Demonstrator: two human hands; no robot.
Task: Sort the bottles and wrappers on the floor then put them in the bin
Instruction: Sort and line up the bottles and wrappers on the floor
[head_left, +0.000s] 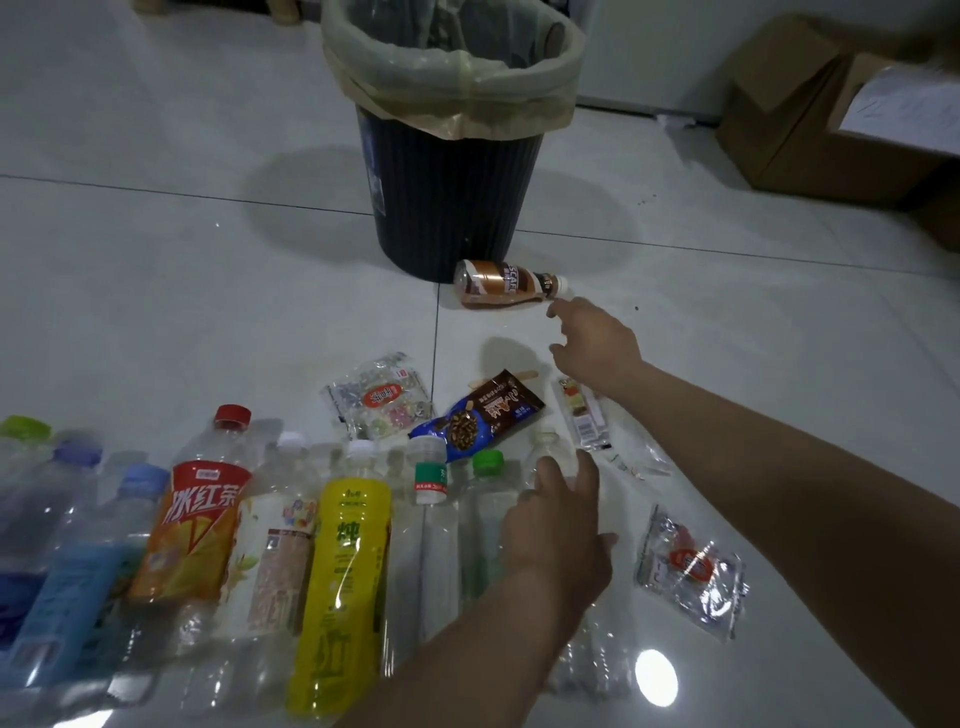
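Note:
Several empty plastic bottles lie side by side in a row on the floor, among them a yellow bottle (345, 566) and an orange iced-tea bottle (192, 530). My left hand (558, 525) rests open on a clear bottle (545, 447) at the row's right end. My right hand (597, 345) stretches forward, fingers apart, its fingertip just short of the cap of a brown coffee bottle (501, 285) lying at the foot of the dark bin (447, 202). Wrappers lie between: a blue-brown ice cream wrapper (478, 418), a clear candy wrapper (379, 400), a narrow clear wrapper (584, 415) and a crumpled clear wrapper (688, 569).
The bin carries a pale plastic liner (457, 78) folded over its rim. Cardboard boxes (841, 109) stand at the back right. The floor is glossy white tile with a bright light reflection (655, 678).

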